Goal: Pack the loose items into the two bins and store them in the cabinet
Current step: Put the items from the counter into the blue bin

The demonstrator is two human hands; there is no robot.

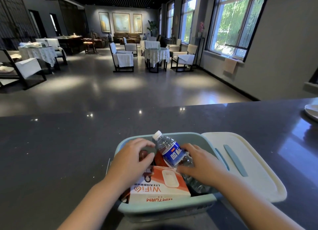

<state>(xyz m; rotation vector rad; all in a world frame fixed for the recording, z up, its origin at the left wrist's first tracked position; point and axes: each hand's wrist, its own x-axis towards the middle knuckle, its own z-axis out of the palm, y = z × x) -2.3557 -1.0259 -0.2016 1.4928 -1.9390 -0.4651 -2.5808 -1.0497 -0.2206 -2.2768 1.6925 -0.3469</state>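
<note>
A pale blue bin (165, 210) sits on the dark counter (68, 152) right in front of me. Inside lie an orange-and-white WiFi box (160, 186) and a clear water bottle (169, 152) with a blue label, tilted with its white cap over the far rim. My right hand (201, 166) grips the bottle's lower body. My left hand (132, 159) is curled inside the bin over a dark brown item (142, 156) that is mostly hidden; whether it grips that item is unclear. A second bin (258, 160) with a cream lid stands touching on the right.
A white plate (312, 111) rests at the counter's far right edge. Beyond the counter lies a glossy floor with tables and chairs (154, 57), and windows line the right wall.
</note>
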